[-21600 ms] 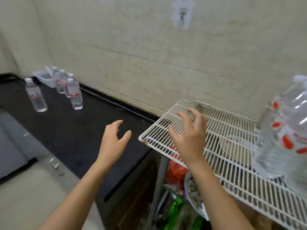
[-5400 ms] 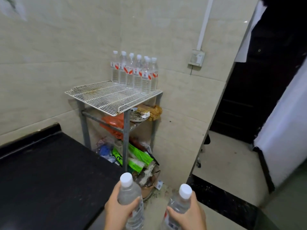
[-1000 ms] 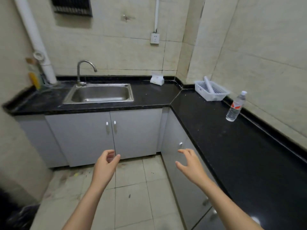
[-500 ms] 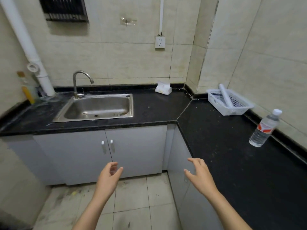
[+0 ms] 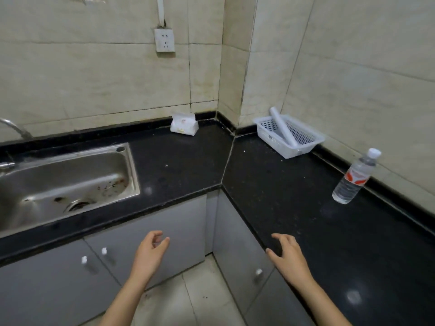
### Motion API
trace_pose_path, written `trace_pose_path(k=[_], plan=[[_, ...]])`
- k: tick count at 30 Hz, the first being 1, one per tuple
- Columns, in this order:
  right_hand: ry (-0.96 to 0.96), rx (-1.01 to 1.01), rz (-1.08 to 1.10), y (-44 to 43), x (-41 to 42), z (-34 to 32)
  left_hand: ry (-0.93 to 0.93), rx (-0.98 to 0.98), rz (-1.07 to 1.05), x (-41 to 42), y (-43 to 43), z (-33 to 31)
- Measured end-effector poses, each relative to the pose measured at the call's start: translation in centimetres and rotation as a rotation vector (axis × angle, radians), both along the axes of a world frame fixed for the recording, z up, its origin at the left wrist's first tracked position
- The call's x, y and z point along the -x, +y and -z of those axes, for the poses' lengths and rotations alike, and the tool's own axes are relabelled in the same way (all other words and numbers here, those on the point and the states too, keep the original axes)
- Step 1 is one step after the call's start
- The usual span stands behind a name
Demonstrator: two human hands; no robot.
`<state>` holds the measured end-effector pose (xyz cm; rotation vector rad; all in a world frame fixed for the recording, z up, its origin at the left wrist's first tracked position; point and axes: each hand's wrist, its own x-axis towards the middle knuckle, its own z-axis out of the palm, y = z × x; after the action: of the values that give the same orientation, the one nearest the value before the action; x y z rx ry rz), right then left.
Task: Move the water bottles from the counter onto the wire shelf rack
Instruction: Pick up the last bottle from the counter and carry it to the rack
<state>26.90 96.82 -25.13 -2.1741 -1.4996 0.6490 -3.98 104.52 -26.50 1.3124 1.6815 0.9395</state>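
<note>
One clear water bottle (image 5: 354,177) with a white cap and a red-and-white label stands on the black counter (image 5: 294,196), close to the right wall. My left hand (image 5: 150,254) hangs empty in front of the grey cabinet doors, fingers loosely curled. My right hand (image 5: 288,257) hovers over the counter's front edge with fingers spread, empty, well short of the bottle. The wire shelf rack is out of view.
A white plastic basket (image 5: 290,137) holding a white roll sits in the counter's corner. A white tissue pack (image 5: 183,124) lies by the back wall. A steel sink (image 5: 63,182) with a tap fills the left counter. Grey cabinets (image 5: 164,231) stand below.
The view has come closer to the counter corner and both empty hands have moved forward. The bottle now looms larger at the right.
</note>
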Motion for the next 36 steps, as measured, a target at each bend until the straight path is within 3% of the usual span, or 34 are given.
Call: trace_pose_path(k=[10,16,20,26,31,36], plan=[[0.025,0.098,0.300,2.0,-0.2,0.3,-0.031,0.069,0.291,-5.3,11.7,0.0],[0.024,0.058,0.551,2.2,-6.9,0.5,-0.075,0.107,0.544,-14.7,12.8,0.8],[0.044,-0.079,0.739,6.4,-14.2,-0.8,-0.044,0.143,0.604,-19.5,16.8,0.4],[0.156,-0.387,0.987,15.5,-24.7,-3.5,0.030,0.020,0.567,-23.9,25.7,-2.1],[0.173,-0.453,1.195,20.4,-29.7,-3.4,0.008,0.038,0.580,-26.7,29.2,-1.9],[0.128,-0.442,1.261,20.9,-29.4,-3.1,0.031,0.108,0.709,-28.9,31.1,-0.1]])
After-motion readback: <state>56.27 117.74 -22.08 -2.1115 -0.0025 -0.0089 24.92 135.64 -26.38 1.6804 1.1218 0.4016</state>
